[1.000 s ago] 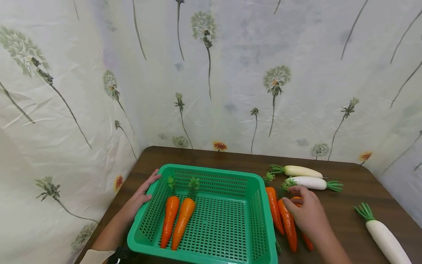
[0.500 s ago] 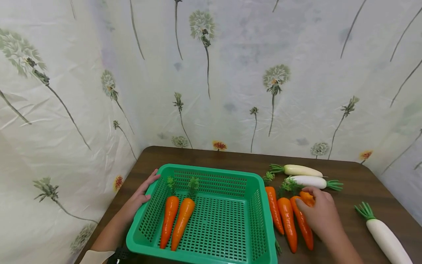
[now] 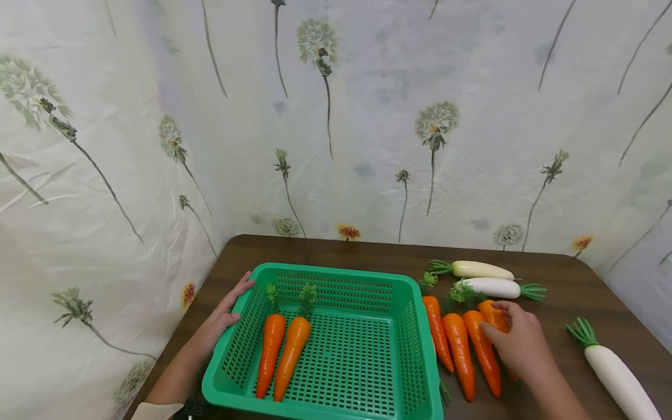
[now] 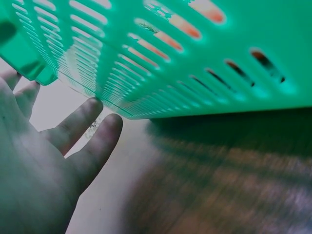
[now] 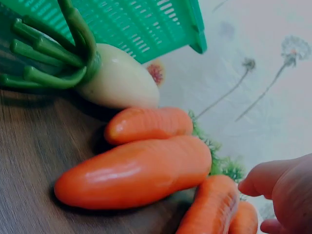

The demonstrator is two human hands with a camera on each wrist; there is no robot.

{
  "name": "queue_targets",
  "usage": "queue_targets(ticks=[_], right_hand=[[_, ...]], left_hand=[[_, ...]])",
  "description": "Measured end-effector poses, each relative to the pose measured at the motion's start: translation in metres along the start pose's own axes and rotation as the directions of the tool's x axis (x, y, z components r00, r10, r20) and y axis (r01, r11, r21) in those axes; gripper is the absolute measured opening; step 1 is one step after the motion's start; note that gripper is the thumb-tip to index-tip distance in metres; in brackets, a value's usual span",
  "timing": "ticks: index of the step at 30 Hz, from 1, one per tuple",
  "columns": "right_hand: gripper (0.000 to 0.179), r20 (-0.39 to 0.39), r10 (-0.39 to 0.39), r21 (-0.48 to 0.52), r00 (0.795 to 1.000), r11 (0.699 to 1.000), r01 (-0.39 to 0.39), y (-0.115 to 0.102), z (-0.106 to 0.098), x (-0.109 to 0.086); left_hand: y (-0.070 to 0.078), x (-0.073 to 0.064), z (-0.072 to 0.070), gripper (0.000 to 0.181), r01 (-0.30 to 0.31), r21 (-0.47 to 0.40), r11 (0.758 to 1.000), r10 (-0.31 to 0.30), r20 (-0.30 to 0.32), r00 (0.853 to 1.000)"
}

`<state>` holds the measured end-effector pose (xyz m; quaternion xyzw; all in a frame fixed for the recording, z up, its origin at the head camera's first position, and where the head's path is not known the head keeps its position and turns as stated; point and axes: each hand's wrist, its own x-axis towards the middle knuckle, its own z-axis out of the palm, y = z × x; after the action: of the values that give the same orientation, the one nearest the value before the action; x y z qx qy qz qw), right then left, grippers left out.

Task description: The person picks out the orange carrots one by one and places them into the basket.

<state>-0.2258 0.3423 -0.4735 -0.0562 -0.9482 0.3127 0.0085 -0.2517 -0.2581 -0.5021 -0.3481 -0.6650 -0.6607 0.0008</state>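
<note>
In the head view my left hand (image 3: 223, 318) rests on the left rim of a green plastic basket (image 3: 346, 271). Its fingers lie straight along the basket's outer side in the left wrist view. Two orange carrots (image 3: 292, 356) with leafy tops lie inside the basket, at its left. To the right of the basket several more carrots (image 3: 458, 356) lie side by side on the table. Over the rightmost carrot (image 3: 492, 315) my right hand (image 3: 522, 341) bends its fingers and thumb, pinching its upper part. The hand covers this carrot's lower part.
Two white radishes (image 3: 480, 270) lie behind the carrots, and another radish (image 3: 616, 373) lies at the far right. Beside the basket sits a radish (image 5: 122, 78) with green stalks, mostly hidden in the head view. A flower-patterned curtain (image 3: 367, 146) hangs behind the brown table (image 3: 320, 245).
My right hand has moved rightward across the carrots to the rightmost one, uncovering the carrots beside it. My left hand stays on the basket rim.
</note>
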Motion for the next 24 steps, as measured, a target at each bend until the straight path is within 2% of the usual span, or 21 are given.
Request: queue_targets(ticks=[3, 7, 12, 18, 24], right_hand=[[0.072, 0.033, 0.016, 0.01, 0.999, 1.0, -0.016, 0.006, -0.001, 0.002], [0.071, 0.084, 0.038, 0.088, 0.996, 0.995, -0.045, 0.012, -0.003, 0.004], [0.07, 0.13, 0.093, 0.138, 0.987, 0.984, -0.111, 0.017, -0.004, 0.004], [0.07, 0.126, 0.101, 0.149, 0.987, 0.982, -0.119, 0.021, -0.001, 0.003], [0.07, 0.129, 0.114, 0.167, 0.985, 0.977, -0.135, 0.025, 0.0, 0.002]], left_hand=[[0.001, -0.001, 0.0, 0.063, 0.036, 0.006, 0.999, -0.036, -0.012, 0.999], [0.001, -0.001, 0.0, 0.061, 0.067, 0.011, 0.998, -0.067, -0.023, 0.997], [0.0, -0.001, -0.002, 0.062, 0.031, 0.018, 0.999, -0.031, -0.013, 0.999], [-0.002, 0.0, -0.003, 0.064, -0.015, 0.043, 0.999, 0.016, -0.019, 1.0], [0.0, -0.001, -0.001, 0.062, 0.007, 0.007, 1.0, -0.007, -0.001, 1.0]])
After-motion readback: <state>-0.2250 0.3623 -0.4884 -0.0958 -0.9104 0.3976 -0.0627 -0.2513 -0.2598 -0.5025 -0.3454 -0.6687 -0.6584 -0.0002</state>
